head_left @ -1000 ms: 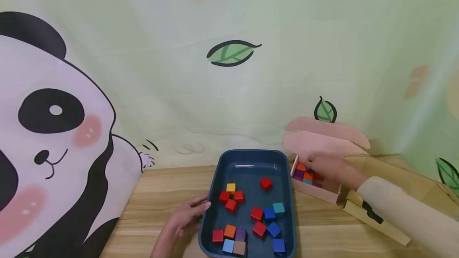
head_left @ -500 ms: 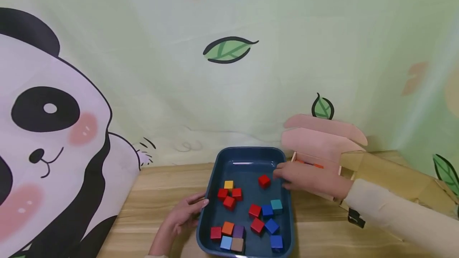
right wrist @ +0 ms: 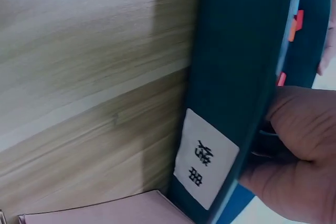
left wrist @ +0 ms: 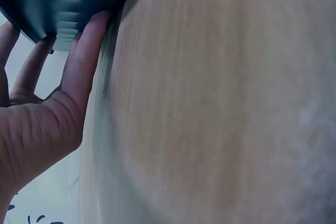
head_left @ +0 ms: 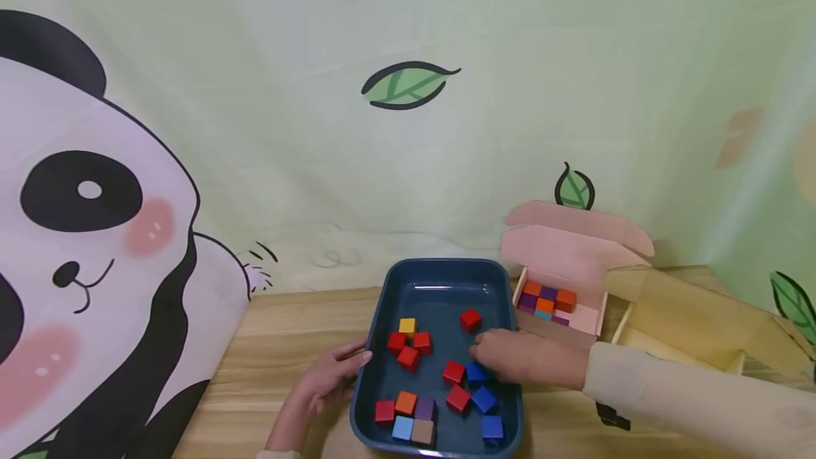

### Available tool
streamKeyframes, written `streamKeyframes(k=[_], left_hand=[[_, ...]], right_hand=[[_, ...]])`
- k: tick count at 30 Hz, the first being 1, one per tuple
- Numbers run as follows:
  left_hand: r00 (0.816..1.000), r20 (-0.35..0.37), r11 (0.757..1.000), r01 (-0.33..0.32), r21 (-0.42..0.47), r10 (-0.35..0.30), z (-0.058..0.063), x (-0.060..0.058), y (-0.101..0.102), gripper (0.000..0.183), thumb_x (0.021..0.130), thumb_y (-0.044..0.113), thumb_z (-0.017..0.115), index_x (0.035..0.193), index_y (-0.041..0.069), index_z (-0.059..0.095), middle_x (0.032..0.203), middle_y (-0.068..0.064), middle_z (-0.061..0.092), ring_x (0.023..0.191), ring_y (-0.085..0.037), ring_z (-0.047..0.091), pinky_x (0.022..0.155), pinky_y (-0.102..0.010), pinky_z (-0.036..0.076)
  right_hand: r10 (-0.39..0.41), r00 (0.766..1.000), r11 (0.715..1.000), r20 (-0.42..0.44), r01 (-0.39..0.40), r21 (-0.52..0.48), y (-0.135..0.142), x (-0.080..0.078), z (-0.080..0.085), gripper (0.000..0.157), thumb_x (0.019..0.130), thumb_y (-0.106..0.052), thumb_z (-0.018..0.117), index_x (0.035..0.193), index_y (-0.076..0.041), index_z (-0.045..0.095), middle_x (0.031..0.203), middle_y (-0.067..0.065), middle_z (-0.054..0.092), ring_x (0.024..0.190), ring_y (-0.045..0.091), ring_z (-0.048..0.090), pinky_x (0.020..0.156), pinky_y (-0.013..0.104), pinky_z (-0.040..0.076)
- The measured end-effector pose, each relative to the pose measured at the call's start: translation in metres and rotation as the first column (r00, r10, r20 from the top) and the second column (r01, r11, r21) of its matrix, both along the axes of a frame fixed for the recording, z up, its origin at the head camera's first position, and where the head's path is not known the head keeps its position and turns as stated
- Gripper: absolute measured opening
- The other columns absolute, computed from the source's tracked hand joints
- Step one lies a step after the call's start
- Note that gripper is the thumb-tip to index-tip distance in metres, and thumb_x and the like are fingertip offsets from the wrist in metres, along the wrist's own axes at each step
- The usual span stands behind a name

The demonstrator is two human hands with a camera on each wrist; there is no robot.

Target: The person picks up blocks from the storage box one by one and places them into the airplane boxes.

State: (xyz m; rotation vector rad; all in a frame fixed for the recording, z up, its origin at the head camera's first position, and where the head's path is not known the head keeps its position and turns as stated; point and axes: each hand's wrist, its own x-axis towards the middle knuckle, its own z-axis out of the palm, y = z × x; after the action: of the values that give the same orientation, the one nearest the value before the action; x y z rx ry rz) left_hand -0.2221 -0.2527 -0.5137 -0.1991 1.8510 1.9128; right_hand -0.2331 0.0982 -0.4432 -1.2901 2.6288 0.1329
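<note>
A dark blue tray (head_left: pixel 440 301) with loose coloured cubes stands on the wooden table. My left hand (head_left: pixel 328 380) rests against its left side; in the left wrist view the fingers (left wrist: pixel 84 61) are fairly straight and touch the outer wall. My right hand (head_left: pixel 519 356) reaches over the right rim, fingers down beside a blue cube (head_left: pixel 476 372). The hand covers its own fingertips, so whether they hold a cube is hidden. Near it are a red cube (head_left: pixel 470 320) and another red cube (head_left: pixel 454 372). In the right wrist view the tray's wall bears a white label (right wrist: pixel 206 158).
Right of the tray, an open pink box (head_left: pixel 599 319) holds orange, purple and blue cubes. Beside it stands an open tan cardboard box (head_left: pixel 678 353), partly behind the right sleeve (head_left: pixel 688 395). A printed cloth (head_left: pixel 408 183) hangs behind the table.
My right hand has moved left and down from the pink box into the tray, now covering the spot where a teal cube showed. The left hand stays at the tray's side.
</note>
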Motion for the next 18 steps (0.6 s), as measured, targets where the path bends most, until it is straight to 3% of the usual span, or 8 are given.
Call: streamKeyframes(k=[4, 10, 13, 18], left_hand=[[1.000, 0.005, 1.000, 0.004, 0.018, -0.004, 0.002, 0.000, 0.000, 0.069, 0.097, 0.030, 0.071, 0.155, 0.005, 0.041, 0.148, -0.020, 0.053, 0.111, -0.022, 0.066, 0.090, -0.046, 0.058], [1.000, 0.002, 1.000, 0.019, 0.016, -0.019, 0.002, 0.001, 0.000, 0.070, 0.098, 0.030, 0.070, 0.156, 0.005, 0.040, 0.149, -0.020, 0.051, 0.113, -0.022, 0.066, 0.091, -0.046, 0.058], [1.000, -0.003, 1.000, 0.021, 0.013, -0.021, 0.001, 0.002, -0.001, 0.071, 0.098, 0.030, 0.070, 0.156, 0.004, 0.039, 0.149, -0.020, 0.052, 0.112, -0.022, 0.066, 0.090, -0.045, 0.058], [1.000, -0.003, 1.000, 0.016, 0.017, -0.016, 0.001, 0.003, -0.002, 0.071, 0.098, 0.029, 0.070, 0.155, 0.003, 0.039, 0.147, -0.020, 0.053, 0.111, -0.021, 0.066, 0.089, -0.045, 0.058]], right_hand=[[0.000, 0.999, 0.998, 0.042, 0.003, -0.065, 0.000, -0.004, -0.004, 0.011, 0.092, -0.011, 0.076, 0.102, -0.013, 0.073, 0.085, -0.002, 0.069, 0.074, 0.007, 0.059, 0.069, 0.018, 0.054], [-0.033, 0.997, 0.999, 0.067, 0.035, -0.030, -0.002, -0.008, -0.003, 0.017, 0.088, -0.010, 0.079, 0.104, -0.012, 0.073, 0.086, 0.000, 0.068, 0.073, 0.009, 0.059, 0.071, 0.021, 0.057], [-0.054, 0.997, 0.998, 0.062, 0.056, -0.037, -0.001, -0.009, 0.006, 0.023, 0.085, -0.008, 0.082, 0.107, -0.010, 0.073, 0.089, 0.001, 0.068, 0.074, 0.011, 0.060, 0.073, 0.023, 0.059], [-0.045, 0.999, 0.987, 0.029, 0.049, -0.151, 0.014, -0.015, 0.032, 0.025, 0.083, -0.004, 0.082, 0.107, -0.006, 0.074, 0.093, 0.005, 0.072, 0.078, 0.015, 0.065, 0.072, 0.026, 0.059]])
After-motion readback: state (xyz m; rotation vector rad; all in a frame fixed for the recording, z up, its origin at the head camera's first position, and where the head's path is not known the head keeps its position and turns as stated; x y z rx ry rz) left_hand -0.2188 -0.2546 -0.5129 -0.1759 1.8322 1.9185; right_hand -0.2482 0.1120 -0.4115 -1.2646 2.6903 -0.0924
